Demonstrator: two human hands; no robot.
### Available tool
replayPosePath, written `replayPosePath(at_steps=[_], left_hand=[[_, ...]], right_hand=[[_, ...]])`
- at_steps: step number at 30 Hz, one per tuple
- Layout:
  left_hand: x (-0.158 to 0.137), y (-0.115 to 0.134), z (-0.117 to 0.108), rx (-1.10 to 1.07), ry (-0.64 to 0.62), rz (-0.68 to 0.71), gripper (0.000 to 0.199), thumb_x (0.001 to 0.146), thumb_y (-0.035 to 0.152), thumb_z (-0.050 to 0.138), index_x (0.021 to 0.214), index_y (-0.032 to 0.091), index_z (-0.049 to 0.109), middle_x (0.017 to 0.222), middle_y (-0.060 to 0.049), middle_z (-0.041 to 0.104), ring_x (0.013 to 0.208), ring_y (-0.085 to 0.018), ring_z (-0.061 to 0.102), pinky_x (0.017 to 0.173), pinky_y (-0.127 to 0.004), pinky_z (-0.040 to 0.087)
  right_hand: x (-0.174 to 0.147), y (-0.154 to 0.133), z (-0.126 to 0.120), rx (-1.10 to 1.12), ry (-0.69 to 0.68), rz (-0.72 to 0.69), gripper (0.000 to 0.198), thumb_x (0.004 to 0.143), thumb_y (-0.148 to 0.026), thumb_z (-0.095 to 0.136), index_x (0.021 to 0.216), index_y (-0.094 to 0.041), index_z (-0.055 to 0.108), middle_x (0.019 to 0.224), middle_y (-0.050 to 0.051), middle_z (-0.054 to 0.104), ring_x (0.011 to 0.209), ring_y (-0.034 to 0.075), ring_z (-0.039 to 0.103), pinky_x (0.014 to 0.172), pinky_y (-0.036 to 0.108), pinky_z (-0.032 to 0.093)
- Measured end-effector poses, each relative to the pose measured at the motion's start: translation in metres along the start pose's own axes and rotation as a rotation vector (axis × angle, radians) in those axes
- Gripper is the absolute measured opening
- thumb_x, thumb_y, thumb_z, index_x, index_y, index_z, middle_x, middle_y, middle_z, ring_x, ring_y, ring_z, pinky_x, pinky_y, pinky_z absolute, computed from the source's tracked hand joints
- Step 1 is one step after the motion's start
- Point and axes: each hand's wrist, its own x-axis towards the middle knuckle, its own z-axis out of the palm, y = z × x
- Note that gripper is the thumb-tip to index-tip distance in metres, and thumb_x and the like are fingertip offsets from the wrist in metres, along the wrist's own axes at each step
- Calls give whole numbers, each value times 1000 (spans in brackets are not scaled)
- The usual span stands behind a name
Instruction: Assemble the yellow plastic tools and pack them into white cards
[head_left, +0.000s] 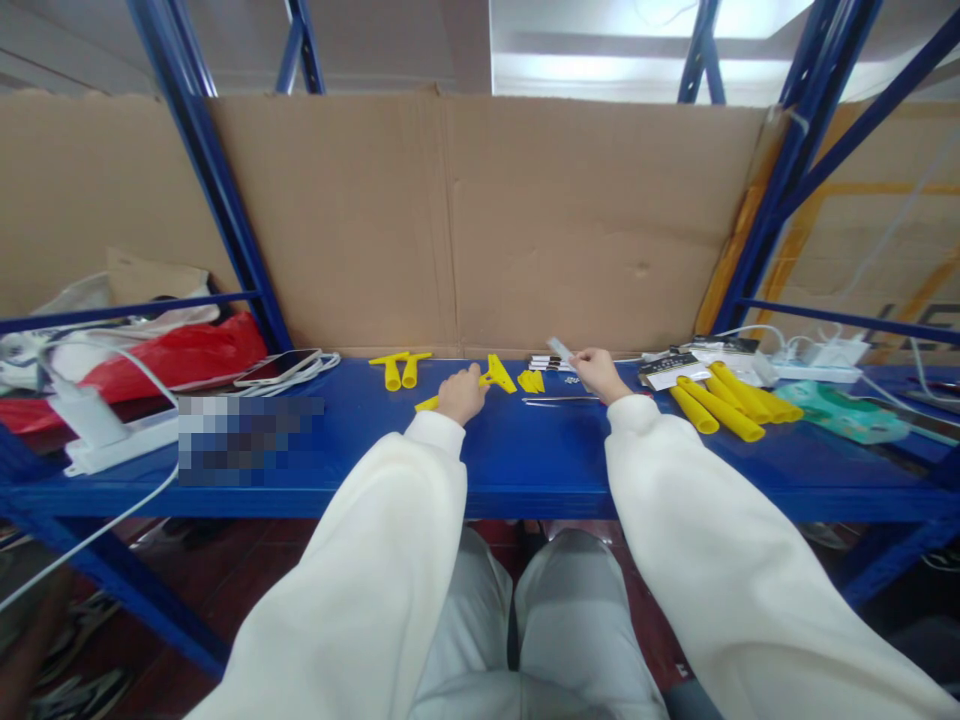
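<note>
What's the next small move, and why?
Probably ease the pale strip in the right hand across toward the wide end of the yellow tool. The left hand holds that tool with its wide end exposed on the side facing the right hand, and strip and tool are apart.

On the left, a red bag (180,355) lies beyond a power strip (127,446); right of the bag, a phone (277,366) and white cable (321,364). Cardboard (570,220) stands far. Right, a green pack (851,412).
</note>
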Motion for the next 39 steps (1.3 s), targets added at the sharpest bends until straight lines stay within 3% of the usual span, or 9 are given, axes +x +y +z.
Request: replayPosePath(at_steps=[4, 13, 22, 27, 39], left_hand=[[0, 2, 3, -66, 45, 83, 35, 98, 41, 50, 128, 24, 58, 126, -10, 68, 119, -25, 64, 96, -33, 50], [-2, 8, 4, -78, 63, 131, 35, 98, 44, 49, 123, 25, 64, 122, -9, 70, 115, -26, 66, 93, -33, 50], [-2, 8, 4, -113, 75, 138, 32, 96, 44, 53, 119, 26, 67, 118, -8, 72, 114, -25, 66, 94, -32, 50], [-2, 8, 5, -133, 96, 166, 31, 96, 43, 55, 118, 26, 67, 118, -7, 72, 114, -24, 66, 95, -31, 50], [-3, 9, 5, -128, 118, 267, 28, 96, 38, 54, 116, 24, 68, 118, -7, 72, 113, -23, 66, 95, -29, 49]], right_hand=[[-9, -13, 17, 259, -105, -97, 17, 78, -22, 59, 62, -17, 61, 65, 1, 64, 69, 15, 58, 69, 26, 45], [-34, -27, 20, 337, -299, -66, 11, 72, -21, 63, 62, -17, 64, 64, -1, 62, 65, 13, 53, 64, 24, 42], [-35, -27, 21, 431, -340, -31, 14, 72, -19, 68, 59, -16, 63, 57, -1, 60, 56, 10, 49, 51, 20, 35], [-39, -26, 21, 459, -381, -44, 30, 71, -27, 77, 53, -18, 55, 41, -6, 41, 42, 6, 34, 42, 19, 26], [-47, -32, 18, 504, -423, 22, 38, 82, -24, 72, 56, -18, 45, 42, -9, 34, 38, 3, 27, 38, 16, 19]])
